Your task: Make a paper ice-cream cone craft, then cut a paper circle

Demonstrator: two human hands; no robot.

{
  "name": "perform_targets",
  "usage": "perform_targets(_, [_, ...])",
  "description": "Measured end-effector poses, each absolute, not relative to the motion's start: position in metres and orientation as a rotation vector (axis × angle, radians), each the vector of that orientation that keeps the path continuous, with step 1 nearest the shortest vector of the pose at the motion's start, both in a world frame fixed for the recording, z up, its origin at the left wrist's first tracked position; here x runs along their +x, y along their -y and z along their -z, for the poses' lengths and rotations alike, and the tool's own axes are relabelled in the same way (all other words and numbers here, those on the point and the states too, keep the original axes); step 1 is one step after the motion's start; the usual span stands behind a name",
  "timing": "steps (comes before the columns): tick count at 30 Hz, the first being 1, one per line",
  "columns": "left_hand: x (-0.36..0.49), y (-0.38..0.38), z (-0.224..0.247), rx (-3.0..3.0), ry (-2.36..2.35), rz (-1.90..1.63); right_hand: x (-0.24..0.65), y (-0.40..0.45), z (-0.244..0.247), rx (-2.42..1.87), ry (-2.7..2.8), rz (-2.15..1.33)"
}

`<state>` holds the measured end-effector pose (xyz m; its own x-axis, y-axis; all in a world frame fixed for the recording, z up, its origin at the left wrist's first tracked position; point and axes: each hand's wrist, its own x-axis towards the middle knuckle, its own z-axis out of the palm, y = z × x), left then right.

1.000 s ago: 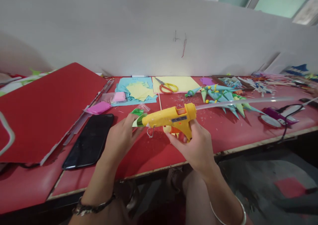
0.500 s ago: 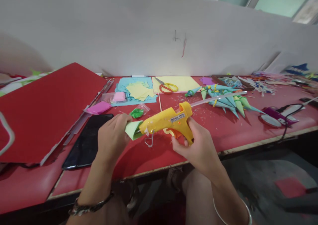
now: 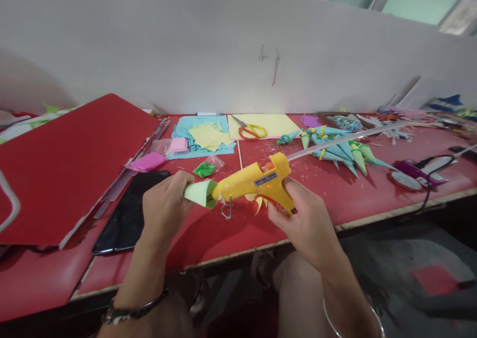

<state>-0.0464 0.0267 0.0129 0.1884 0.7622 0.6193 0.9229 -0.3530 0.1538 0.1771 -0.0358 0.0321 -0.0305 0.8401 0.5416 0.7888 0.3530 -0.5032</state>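
While the right hand is gripping a yellow glue gun by its handle, thumb on the near side, the left hand, fingers curled, is pinching a pale green paper roll. Gun and roll are hovering over the red table. Gun's long axis is running mostly sideways, nozzle pointing left, slightly down, into the roll's right-facing mouth. Clear glue stick is jutting out back, slanting up-right.
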Motion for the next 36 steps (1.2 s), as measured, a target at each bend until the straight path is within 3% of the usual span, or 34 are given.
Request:
perform_targets(11, [-0.047,-0.027,-0.014,-2.176,1.622,0.81,0.177,0.037,-0.032,-1.49,1.843,0.307])
perform_targets(36, [-0.037,-0.028,-0.01,-2.475,1.819,1.019,0.171,0.032,-0.02,-1.435,1.723,0.516])
